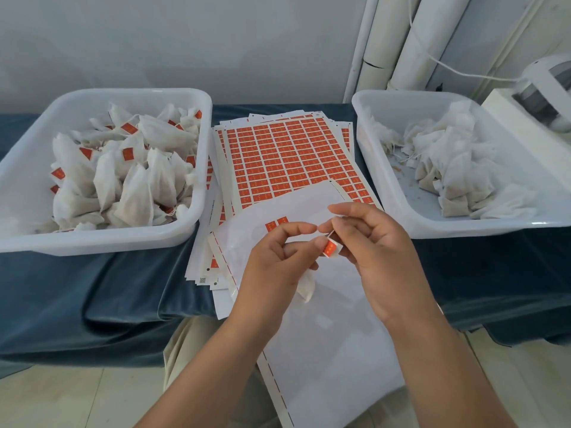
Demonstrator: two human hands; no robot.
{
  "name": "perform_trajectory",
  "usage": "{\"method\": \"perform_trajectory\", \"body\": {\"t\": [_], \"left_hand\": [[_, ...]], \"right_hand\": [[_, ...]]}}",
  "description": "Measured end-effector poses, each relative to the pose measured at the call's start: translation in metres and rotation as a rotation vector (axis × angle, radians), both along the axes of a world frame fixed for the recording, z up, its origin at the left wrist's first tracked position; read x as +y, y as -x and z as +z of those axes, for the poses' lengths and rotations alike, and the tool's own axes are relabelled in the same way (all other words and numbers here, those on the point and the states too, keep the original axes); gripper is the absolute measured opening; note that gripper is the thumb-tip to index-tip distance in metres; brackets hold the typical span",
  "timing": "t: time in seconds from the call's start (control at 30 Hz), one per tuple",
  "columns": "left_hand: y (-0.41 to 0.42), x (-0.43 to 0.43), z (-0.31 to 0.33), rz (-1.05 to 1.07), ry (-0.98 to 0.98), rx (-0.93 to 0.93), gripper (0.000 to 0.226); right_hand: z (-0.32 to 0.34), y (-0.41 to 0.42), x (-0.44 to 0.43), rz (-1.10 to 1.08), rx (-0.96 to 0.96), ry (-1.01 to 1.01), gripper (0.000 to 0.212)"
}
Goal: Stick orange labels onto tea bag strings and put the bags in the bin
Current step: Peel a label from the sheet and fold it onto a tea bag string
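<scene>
You are at the sticking step: your right hand (380,257) pinches a small orange paper label (330,248), half folded, against the thin white string (331,233). Your left hand (278,261) pinches the string between thumb and forefinger, with the white mesh tea bag (306,288) hanging below its palm over the desk's near edge. Next, I judge, you need to press the label's 2 halves flat around the string, then carry the bag to the white plastic bin of labelled bags (108,242) at the desk's left edge. The way there looks free; only the bin's rim must be cleared. Under your hands lies a nearly stripped white backing sheet (324,335) bearing 2 labels, on a stack of full orange label sheets (287,156) at the desk's middle. A second white plastic bin (463,228), holding unlabelled bags, sits at the right edge on the blue cloth (92,288).
</scene>
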State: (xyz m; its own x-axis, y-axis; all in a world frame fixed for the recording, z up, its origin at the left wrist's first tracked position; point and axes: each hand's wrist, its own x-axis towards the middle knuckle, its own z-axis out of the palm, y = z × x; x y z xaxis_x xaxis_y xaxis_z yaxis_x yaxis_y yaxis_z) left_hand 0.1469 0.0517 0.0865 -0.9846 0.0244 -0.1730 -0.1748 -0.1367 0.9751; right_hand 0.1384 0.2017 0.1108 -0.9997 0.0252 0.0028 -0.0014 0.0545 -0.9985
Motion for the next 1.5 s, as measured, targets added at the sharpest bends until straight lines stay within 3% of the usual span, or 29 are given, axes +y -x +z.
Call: {"method": "perform_trajectory", "body": {"t": [0.17, 0.4, 0.5, 0.6, 0.7, 0.8, 0.97, 1.07, 1.23, 1.5], "left_hand": [[0.0, 0.0, -0.002, 0.04, -0.012, -0.023, 0.028], [-0.003, -0.001, -0.009, 0.117, 0.006, 0.057, 0.034], [-0.004, -0.003, -0.014, 0.202, 0.018, 0.143, 0.025], [-0.005, -0.004, -0.016, 0.248, 0.075, 0.214, 0.024], [-0.006, -0.003, -0.017, 0.232, 0.082, 0.222, 0.02], [-0.006, -0.002, -0.013, 0.209, 0.045, 0.197, 0.019], [-0.006, -0.004, -0.012, 0.24, 0.18, 0.261, 0.014], [-0.006, -0.005, -0.008, 0.219, 0.171, 0.242, 0.015], [-0.003, -0.01, 0.0, -0.052, 0.1, 0.091, 0.021], [0.004, -0.011, -0.002, 0.025, 0.233, 0.187, 0.02]], "right_hand": [[-0.003, 0.0, 0.0, 0.024, 0.002, -0.02, 0.018], [-0.005, 0.002, -0.004, 0.043, 0.061, -0.024, 0.025], [-0.008, 0.004, -0.005, -0.042, -0.035, -0.004, 0.039], [-0.015, 0.001, -0.005, 0.117, -0.158, -0.186, 0.042], [-0.024, -0.006, -0.008, 0.256, -0.053, -0.268, 0.031], [-0.026, -0.009, -0.008, 0.18, 0.08, -0.324, 0.026], [-0.026, -0.012, -0.008, 0.136, 0.182, -0.475, 0.034], [-0.026, -0.013, -0.009, 0.156, 0.156, -0.374, 0.037], [-0.025, -0.013, -0.01, 0.181, 0.09, -0.248, 0.033], [-0.032, -0.013, -0.015, 0.128, 0.187, -0.335, 0.037]]}}
